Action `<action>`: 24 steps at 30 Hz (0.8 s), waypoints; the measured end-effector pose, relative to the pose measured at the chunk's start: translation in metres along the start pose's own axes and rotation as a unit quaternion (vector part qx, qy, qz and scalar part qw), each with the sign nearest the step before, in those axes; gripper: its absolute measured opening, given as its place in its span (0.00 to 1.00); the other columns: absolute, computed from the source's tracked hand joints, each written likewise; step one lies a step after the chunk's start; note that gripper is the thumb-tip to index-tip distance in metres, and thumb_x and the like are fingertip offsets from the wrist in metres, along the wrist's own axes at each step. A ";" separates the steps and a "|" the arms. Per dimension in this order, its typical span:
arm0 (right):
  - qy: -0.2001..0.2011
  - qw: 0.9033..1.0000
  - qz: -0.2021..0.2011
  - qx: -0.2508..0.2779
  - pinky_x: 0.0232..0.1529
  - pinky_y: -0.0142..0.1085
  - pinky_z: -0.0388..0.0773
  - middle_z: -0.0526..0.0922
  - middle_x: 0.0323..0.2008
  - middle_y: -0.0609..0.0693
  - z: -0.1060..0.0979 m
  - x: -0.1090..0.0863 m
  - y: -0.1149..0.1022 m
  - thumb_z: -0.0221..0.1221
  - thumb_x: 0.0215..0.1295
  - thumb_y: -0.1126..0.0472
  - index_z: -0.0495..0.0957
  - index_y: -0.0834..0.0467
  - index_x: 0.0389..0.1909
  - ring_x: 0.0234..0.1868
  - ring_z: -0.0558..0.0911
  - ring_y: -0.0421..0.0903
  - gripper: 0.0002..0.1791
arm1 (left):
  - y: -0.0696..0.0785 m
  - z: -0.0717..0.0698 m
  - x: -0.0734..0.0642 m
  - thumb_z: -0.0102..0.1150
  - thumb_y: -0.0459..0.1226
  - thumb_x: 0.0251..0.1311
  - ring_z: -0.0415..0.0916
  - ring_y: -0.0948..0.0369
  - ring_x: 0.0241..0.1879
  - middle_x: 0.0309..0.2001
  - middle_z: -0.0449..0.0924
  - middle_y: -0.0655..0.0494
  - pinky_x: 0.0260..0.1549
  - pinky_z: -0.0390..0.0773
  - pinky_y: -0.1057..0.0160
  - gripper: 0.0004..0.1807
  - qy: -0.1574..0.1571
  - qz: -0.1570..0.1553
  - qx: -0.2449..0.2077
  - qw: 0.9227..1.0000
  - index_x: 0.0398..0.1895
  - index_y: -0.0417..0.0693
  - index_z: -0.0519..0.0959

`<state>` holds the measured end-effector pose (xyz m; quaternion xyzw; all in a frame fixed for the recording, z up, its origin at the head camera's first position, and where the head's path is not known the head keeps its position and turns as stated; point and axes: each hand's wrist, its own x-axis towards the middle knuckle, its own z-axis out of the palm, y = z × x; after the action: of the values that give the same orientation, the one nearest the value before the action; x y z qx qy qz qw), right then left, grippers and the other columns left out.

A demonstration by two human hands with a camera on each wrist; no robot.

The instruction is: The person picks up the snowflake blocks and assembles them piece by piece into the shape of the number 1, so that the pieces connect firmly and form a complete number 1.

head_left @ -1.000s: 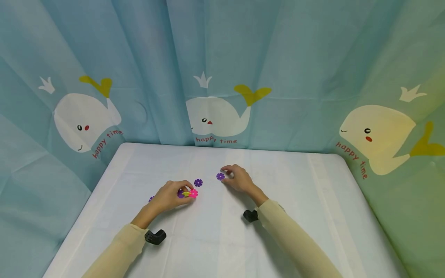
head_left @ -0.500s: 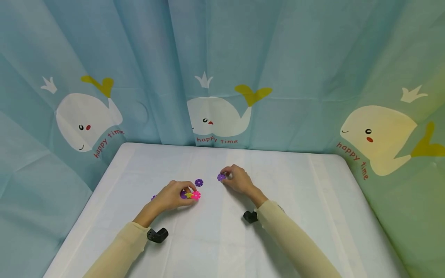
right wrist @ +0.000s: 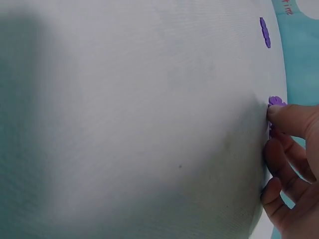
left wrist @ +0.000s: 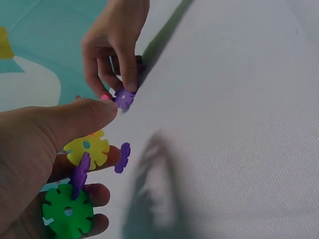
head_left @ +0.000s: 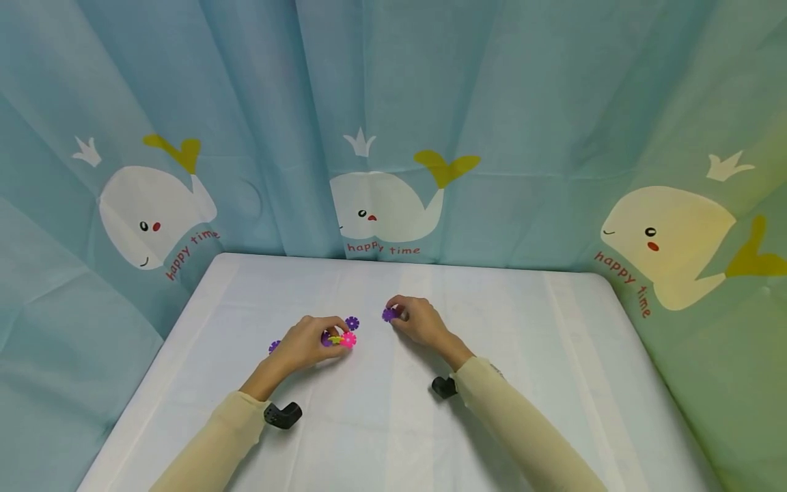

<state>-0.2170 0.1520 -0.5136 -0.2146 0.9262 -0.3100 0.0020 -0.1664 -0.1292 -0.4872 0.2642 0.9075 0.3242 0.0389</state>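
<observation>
My left hand [head_left: 307, 345] grips a small chain of interlocking flower-shaped plastic discs. At its fingertips shows a pink disc [head_left: 349, 339]; the left wrist view shows a yellow disc [left wrist: 87, 145], a purple disc [left wrist: 81, 174] set edge-on, and a green disc [left wrist: 68, 210] near the lower fingers. Farther right, my right hand [head_left: 425, 322] pinches a loose purple disc [head_left: 389, 314] between thumb and fingers, close over the table; the fingers partly cover it. Between the hands, just beyond the left fingertips, lies another purple disc [head_left: 352, 323].
A further purple disc [head_left: 274, 346] lies left of my left hand, partly hidden by it. The white-covered table [head_left: 529, 328] ends at a blue curtain [head_left: 529, 102] printed with whales. Black wrist mounts [head_left: 283, 415] stick out from both sleeves.
The right thumb and fingers have closed on the purple disc, which was between spread fingertips before. My left hand has shifted slightly right with the chain, uncovering more of the disc behind it.
</observation>
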 end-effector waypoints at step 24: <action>0.036 0.985 0.027 0.164 0.35 0.33 0.80 0.88 0.32 0.47 -0.027 -0.041 0.000 0.70 0.63 0.68 0.86 0.58 0.53 0.31 0.84 0.41 0.17 | 0.012 -0.004 0.017 0.76 0.39 0.57 0.79 0.65 0.33 0.35 0.86 0.60 0.37 0.80 0.63 0.14 0.018 0.021 -0.023 0.999 0.46 0.51 0.85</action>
<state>-0.1839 0.1840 -0.4971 -0.1748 0.8679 -0.4648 0.0119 -0.1759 -0.1151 -0.4748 0.2766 0.8945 0.3505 0.0218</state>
